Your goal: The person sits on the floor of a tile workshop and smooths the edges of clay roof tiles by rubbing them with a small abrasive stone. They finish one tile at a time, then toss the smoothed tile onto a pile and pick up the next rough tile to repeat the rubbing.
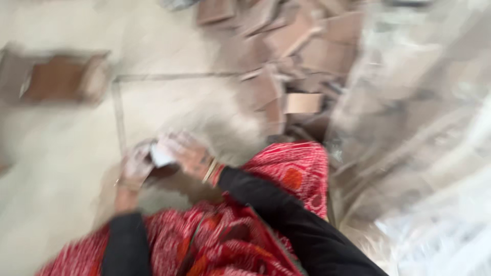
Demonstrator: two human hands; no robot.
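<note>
Head view: everything is smeared by motion, so fine detail is lost.
Floor: pale grey stone or concrete floor [61, 168] with a thin dark seam running across and down it.
Pile: a loose heap of flat brown cardboard pieces [286, 46] lies on the floor at the top of the frame.
Single piece: one brown cardboard tray-like piece [59, 79] lies apart, far left.
Right side: crinkled clear plastic sheeting [424, 133] covers that edge.
Clothing: red patterned cloth [240, 230] over the lap, black sleeves.
Hands: left hand [134, 171] and right hand [190, 153] meet, both closed around a small white and brown flat piece [162, 154] held just above the floor.
Wrists: thin bangles on both.
</note>
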